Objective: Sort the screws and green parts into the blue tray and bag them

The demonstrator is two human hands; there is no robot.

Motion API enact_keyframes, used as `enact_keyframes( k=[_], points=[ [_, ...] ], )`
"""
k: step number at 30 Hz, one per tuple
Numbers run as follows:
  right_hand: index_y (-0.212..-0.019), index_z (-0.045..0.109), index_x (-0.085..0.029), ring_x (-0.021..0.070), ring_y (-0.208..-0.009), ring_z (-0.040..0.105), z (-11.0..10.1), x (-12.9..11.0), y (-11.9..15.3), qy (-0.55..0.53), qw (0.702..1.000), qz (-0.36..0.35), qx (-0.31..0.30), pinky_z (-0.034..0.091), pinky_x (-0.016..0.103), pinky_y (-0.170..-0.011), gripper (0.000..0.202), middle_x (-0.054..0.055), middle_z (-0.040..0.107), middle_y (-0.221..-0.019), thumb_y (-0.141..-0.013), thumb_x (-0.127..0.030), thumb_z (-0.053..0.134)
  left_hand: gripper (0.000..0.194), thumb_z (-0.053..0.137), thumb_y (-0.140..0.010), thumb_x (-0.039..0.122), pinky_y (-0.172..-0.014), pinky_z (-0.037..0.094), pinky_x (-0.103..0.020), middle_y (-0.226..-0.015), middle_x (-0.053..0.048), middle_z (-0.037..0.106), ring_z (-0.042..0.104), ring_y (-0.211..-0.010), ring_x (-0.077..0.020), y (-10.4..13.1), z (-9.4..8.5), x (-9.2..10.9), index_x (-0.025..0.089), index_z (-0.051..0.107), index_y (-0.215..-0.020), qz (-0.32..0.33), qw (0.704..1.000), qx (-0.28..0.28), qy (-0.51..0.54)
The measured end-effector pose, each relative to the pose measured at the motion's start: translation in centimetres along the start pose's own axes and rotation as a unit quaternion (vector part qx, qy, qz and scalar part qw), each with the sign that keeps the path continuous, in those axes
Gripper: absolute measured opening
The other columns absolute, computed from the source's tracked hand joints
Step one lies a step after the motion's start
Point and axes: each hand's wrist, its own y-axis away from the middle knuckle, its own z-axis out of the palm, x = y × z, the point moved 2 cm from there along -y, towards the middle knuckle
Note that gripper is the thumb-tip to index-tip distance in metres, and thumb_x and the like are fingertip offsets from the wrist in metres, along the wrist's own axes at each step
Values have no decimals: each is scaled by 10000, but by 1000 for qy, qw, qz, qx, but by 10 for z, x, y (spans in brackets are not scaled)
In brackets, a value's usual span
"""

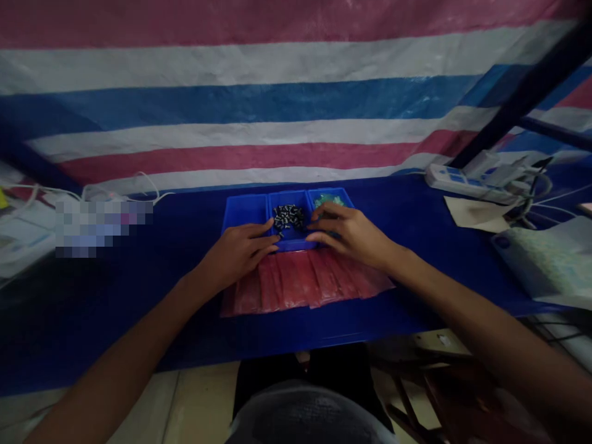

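A blue divided tray (243,211) lies on the table with three compartments side by side. Small black and silver screws (289,216) are heaped in the middle one, and small green pieces (329,200) fill part of the right one. My left hand (240,250) rests at the tray's front left, fingers stretched towards the middle compartment, thumb apart. Over the right compartment's front edge, my right hand (349,233) curves with its fingers spread, partly covering the green pieces. Nothing shows between the fingers of either hand. Several red plastic bags (291,280) lie overlapped in front of the tray.
The blue table (185,333) ends close to my body. At the right are a power strip (462,180) with plugs and cables, a piece of cardboard (478,213) and a plastic bag (550,259). White cables (148,185) run at the left. A striped sheet (277,102) hangs behind.
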Motion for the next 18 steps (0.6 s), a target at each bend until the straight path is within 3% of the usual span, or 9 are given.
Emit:
enact_keyframes(
  k=[3,6,8,10,14,18],
  points=[
    [-1156,795,-107,264,-1051,754,1,5,-36,28,998,-1,-64,593,384,-976,331,174,751,-1213,-1151,-274,509,326,548,-1156,338,-1036,689,-458,-1391,-165,767,814,-1181,-306,0,-1,1,190,834,-1208,3,1000,2,4],
    [-1232,777,-110,261,-1004,758,16,7,-71,59,988,-5,-142,568,353,-900,317,188,768,-1224,-1076,-82,503,333,535,-1163,344,-1025,698,-439,-1362,-153,783,818,-1173,-296,-1,-3,2,201,831,-1211,12,1000,8,-14],
    [-1282,752,-72,303,-1109,743,24,4,-85,84,982,3,-170,560,375,-908,385,245,735,-1313,-1051,-31,447,324,533,-1164,328,-1008,707,-415,-1334,-143,796,826,-1150,-281,-1,-4,4,205,829,-1212,20,999,17,-32],
    [-1325,728,-59,324,-1173,724,24,1,-91,100,976,5,-196,557,390,-917,410,266,701,-1386,-1039,-22,436,333,518,-1169,326,-1007,709,-404,-1327,-136,801,828,-1144,-272,-2,-6,5,210,828,-1209,23,999,17,-39],
    [-1335,732,-120,273,-993,763,12,-4,-95,104,964,11,-245,549,355,-809,398,190,765,-1277,-1011,-44,513,392,465,-1184,329,-1000,712,-405,-1323,-138,802,829,-1139,-273,-4,-7,5,191,832,-1180,31,999,15,-34],
    [-1370,706,-56,320,-1126,756,7,-10,-100,114,964,41,-238,544,386,-854,426,278,690,-1425,-1029,-29,452,320,543,-1160,314,-1001,713,-414,-1296,-138,812,832,-1130,-277,-3,-5,3,195,839,-1180,28,999,33,-30]
  ],
)
